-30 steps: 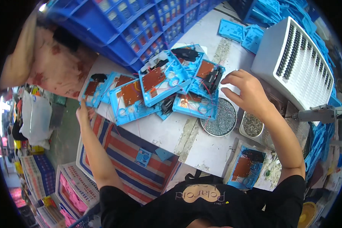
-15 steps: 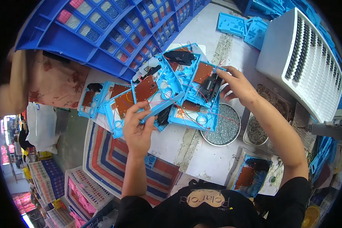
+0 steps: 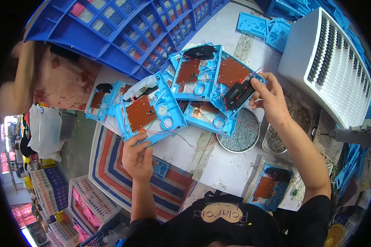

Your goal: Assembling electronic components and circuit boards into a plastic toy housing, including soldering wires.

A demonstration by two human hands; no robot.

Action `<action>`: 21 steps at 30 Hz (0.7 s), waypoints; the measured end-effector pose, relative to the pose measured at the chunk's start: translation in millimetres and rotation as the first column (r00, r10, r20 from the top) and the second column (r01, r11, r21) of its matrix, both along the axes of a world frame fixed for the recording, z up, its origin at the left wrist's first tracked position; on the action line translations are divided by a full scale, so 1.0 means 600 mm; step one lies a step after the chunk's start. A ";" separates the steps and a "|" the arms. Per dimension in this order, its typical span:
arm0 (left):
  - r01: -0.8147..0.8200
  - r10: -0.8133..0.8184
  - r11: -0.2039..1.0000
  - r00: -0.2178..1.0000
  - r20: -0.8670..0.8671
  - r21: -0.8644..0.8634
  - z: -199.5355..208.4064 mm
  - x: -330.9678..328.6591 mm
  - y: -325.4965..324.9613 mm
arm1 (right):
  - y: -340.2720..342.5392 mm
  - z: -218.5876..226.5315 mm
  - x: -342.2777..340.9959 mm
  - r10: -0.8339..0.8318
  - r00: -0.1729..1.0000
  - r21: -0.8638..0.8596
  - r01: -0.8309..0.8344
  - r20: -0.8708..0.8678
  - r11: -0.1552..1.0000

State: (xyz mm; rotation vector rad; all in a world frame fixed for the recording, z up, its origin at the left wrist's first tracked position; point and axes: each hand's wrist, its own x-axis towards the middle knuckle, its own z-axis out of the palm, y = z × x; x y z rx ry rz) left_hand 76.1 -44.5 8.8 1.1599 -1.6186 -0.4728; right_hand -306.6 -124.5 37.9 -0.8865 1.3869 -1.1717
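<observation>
My left hand [image 3: 137,158] pinches the near edge of a light-blue plastic casing [image 3: 176,112], which carries a brown circuit board [image 3: 141,113] and thin wires. At the right of the pile, my right hand [image 3: 271,98] grips the corner of another blue casing [image 3: 251,73], beside the black battery-holder-like part [image 3: 238,94] in it. A third blue casing [image 3: 215,66] with a brown board overlaps the right one. Under them rests one more blue casing [image 3: 202,121], partly covered, with loose red wires trailing over it.
A round tray of small metal screws [image 3: 241,129] sits near my right forearm. Blue crate [image 3: 111,45] stands behind the pile, and a white rack with black pieces [image 3: 338,70] at right. One casing [image 3: 268,189] lies near me. At left, another person's arm [image 3: 24,74] shows.
The casing in my left hand has moved left and lies flatter, apart from the others. My right hand has shifted right and slightly down with its casing. The upper casings have spread out.
</observation>
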 end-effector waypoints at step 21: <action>0.081 -0.033 0.974 0.975 0.221 -0.210 0.035 -0.026 0.021 | 0.040 0.006 0.000 0.110 0.993 0.151 -0.113 0.030 0.982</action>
